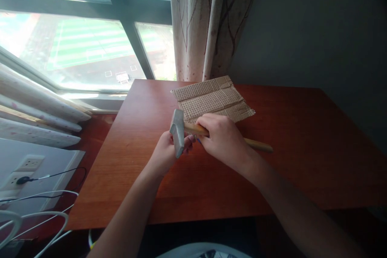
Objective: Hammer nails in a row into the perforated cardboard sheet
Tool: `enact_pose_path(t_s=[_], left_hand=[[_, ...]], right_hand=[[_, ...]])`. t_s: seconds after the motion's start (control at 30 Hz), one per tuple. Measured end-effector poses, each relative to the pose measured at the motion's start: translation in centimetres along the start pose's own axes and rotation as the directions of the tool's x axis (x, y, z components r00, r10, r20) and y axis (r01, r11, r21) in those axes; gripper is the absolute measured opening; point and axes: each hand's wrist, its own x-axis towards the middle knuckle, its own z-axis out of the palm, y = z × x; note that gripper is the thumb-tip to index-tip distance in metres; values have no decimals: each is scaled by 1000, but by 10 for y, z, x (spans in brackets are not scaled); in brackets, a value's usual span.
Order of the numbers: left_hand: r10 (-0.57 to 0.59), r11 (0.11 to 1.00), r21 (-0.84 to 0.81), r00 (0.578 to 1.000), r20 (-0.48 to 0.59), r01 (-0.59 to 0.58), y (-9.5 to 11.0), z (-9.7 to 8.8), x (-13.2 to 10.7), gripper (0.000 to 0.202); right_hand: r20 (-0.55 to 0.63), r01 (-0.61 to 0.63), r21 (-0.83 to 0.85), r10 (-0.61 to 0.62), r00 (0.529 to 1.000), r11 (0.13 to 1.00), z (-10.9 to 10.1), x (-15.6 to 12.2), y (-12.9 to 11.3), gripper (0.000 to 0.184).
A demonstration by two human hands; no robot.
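My right hand (222, 133) is wrapped round the wooden handle of a hammer (177, 134). The grey metal head points to the left, and the handle's end sticks out past my wrist on the right. Just behind and below the head is my left hand (163, 151), its fingers curled and partly covered by the hammer. A small bluish bit shows near those fingertips, too small to name. Beyond both hands a creased sheet of cardboard (208, 94), dotted with rows of small holes, lies on the reddish-brown wooden table (136, 109).
A window (84, 48) and patterned curtains (193, 28) stand behind the table. At the left, wall sockets (30, 163) hold a black plug, and white cables (60, 214) loop near the table's left edge. A dark wall (302, 28) rises at the back right.
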Motion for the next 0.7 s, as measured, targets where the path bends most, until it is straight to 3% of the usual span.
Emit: enact_pose_path(t_s=[0.47, 0.7], left_hand=[[-85, 996, -41, 993, -78, 83, 7, 5, 1, 33], [-73, 996, -47, 997, -25, 71, 7, 5, 2, 34]], right_hand=[[6, 16, 44, -16, 1000, 999, -2, -1, 0, 21], [-6, -5, 75, 5, 1000, 997, -1, 0, 1, 26]])
